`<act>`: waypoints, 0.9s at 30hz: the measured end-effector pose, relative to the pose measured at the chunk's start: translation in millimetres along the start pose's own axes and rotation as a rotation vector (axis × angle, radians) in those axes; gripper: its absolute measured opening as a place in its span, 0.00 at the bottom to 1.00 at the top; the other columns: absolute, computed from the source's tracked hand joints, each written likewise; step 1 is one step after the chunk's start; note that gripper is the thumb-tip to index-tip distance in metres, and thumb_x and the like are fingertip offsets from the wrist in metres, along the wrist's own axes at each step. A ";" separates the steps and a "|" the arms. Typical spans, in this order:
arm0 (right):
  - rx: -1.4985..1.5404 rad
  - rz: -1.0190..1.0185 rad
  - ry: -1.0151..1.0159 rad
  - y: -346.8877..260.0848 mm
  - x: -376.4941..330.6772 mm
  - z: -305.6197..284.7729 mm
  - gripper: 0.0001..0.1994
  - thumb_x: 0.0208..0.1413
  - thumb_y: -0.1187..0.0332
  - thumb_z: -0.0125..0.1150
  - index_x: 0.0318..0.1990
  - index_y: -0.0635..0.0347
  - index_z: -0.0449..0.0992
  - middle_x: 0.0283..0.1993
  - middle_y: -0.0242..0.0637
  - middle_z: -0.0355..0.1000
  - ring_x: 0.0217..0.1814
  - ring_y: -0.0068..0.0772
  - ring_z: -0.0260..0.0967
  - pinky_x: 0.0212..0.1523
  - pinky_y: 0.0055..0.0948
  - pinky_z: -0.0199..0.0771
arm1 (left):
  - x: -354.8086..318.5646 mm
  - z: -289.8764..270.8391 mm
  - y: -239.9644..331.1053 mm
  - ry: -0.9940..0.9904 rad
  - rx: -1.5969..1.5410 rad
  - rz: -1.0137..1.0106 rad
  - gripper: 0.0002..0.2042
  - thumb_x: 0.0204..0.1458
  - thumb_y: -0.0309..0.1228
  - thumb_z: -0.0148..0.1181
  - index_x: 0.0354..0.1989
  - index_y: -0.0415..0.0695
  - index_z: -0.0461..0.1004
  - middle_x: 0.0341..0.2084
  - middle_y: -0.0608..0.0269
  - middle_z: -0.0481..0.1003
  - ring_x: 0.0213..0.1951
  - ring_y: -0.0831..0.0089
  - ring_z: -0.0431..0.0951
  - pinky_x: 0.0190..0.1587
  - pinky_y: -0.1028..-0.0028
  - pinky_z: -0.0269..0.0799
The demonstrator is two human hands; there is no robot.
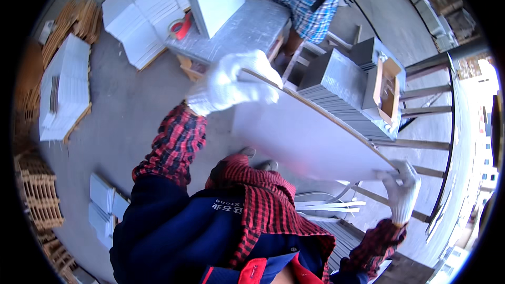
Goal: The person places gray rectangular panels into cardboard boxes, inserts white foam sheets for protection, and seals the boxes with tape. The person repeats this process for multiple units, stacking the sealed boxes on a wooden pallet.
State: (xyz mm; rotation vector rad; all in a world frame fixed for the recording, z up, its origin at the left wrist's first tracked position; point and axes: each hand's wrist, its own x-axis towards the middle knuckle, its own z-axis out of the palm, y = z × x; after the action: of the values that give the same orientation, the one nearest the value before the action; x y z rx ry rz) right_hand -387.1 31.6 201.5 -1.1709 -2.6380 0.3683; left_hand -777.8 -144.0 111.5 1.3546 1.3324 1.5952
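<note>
At the left hand point(234, 81), in a white knitted glove, one end of a large grey-white flat rectangular panel point(310, 134) is being pinched, fingers point(260, 64) pressed together over the top edge, thumb on the near face. At the right hand point(402, 186), gloved likewise, the opposite end is being clasped between thumb and fingers; how close those fingers are being kept can't be told.

Panel is being held tilted before the torso, from centre toward 4 o'clock. Lower edge blurred; no support is being seen under it.

Progress, judged: gripping done, weight apparently being carried by both hands; setting down is being left. Overall count can't be told.

Further out, 2 o'clock: an open brown cardboard box point(388, 90) is being supported by a stack of grey flat panels point(332, 80). 12 o'clock: a white-faced rectangular board point(226, 2) is being kept upright on a grey-topped table point(258, 21), near a co-worker in blue plaid shorts point(305, 5). 10:30: white stacked sheets point(139, 16) are being stored.
</note>
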 end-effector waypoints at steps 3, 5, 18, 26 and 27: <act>0.071 -0.288 -0.040 -16.5 62.6 39.4 0.13 0.42 0.72 0.73 0.36 0.65 0.79 0.27 0.40 0.74 0.26 0.31 0.73 0.28 0.30 0.70 | -47.4 -38.1 29.1 0.252 0.335 -0.023 0.11 0.47 0.28 0.73 0.39 0.44 0.82 0.36 0.65 0.81 0.41 0.73 0.79 0.46 0.73 0.73; 0.158 -0.385 0.030 -21.4 92.0 59.5 0.13 0.44 0.69 0.74 0.35 0.65 0.79 0.27 0.40 0.73 0.27 0.33 0.72 0.29 0.31 0.71 | -48.0 -41.5 47.5 0.399 0.515 -0.122 0.13 0.48 0.24 0.71 0.42 0.42 0.78 0.37 0.66 0.78 0.42 0.76 0.77 0.46 0.74 0.73; 0.166 -0.422 0.019 -162.7 262.1 140.1 0.20 0.50 0.54 0.70 0.43 0.61 0.82 0.37 0.41 0.80 0.36 0.37 0.80 0.40 0.32 0.77 | -8.4 -194.9 69.8 0.219 1.385 -0.080 0.17 0.60 0.36 0.57 0.57 0.53 0.75 0.48 0.60 0.77 0.50 0.62 0.78 0.53 0.66 0.72; -0.275 -0.365 -0.195 -226.3 329.3 151.3 0.25 0.48 0.48 0.68 0.47 0.58 0.82 0.36 0.43 0.80 0.41 0.44 0.80 0.42 0.37 0.77 | 44.5 -305.6 11.1 -0.107 1.266 -0.090 0.20 0.55 0.34 0.57 0.58 0.49 0.74 0.51 0.57 0.76 0.50 0.59 0.77 0.54 0.62 0.72; -0.385 -0.413 -0.183 -230.0 334.1 145.9 0.25 0.47 0.48 0.69 0.46 0.58 0.83 0.36 0.44 0.80 0.41 0.45 0.79 0.42 0.38 0.77 | 51.3 -312.8 4.3 -0.141 1.202 -0.054 0.21 0.54 0.35 0.58 0.58 0.49 0.74 0.50 0.56 0.77 0.49 0.59 0.77 0.53 0.62 0.73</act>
State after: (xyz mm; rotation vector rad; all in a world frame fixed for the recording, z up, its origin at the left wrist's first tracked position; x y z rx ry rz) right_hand -809.4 113.0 173.6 -0.6677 -3.1095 -0.1214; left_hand -1090.0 -186.5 146.4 1.9661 2.3295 0.5280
